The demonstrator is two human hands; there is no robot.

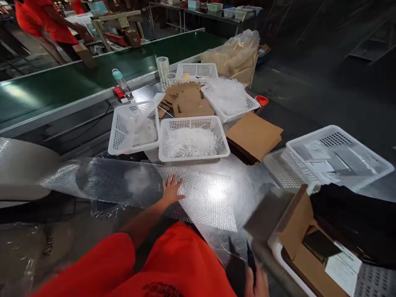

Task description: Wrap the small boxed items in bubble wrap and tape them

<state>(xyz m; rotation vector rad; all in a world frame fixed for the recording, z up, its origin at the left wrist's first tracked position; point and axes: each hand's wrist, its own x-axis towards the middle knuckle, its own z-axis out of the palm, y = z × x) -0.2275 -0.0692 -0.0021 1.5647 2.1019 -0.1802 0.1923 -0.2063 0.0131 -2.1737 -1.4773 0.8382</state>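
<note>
A sheet of bubble wrap (pixel 204 187) stretches across the metal tabletop, its left end reaching past the edge toward a large pale roll (pixel 24 169). My left hand (pixel 172 190) lies flat on it with the fingers spread. At the lower right, my right hand (pixel 258 284) is closed around a slim, black, pointed tool (pixel 250 255); its exact kind is too blurred to tell. The tool's tip points away from me, just right of the sheet's near corner. Beyond my left hand stands a white basket (pixel 194 157) of shredded white filler.
More white baskets (pixel 115 132) surround the work area, with flat cardboard pieces (pixel 192 103) between them. Brown sheets (pixel 255 134) are stacked at right. An open carton (pixel 297 227) sits near my right side. Behind runs a green conveyor (pixel 136 60), with a person in red (pixel 46 20) beyond.
</note>
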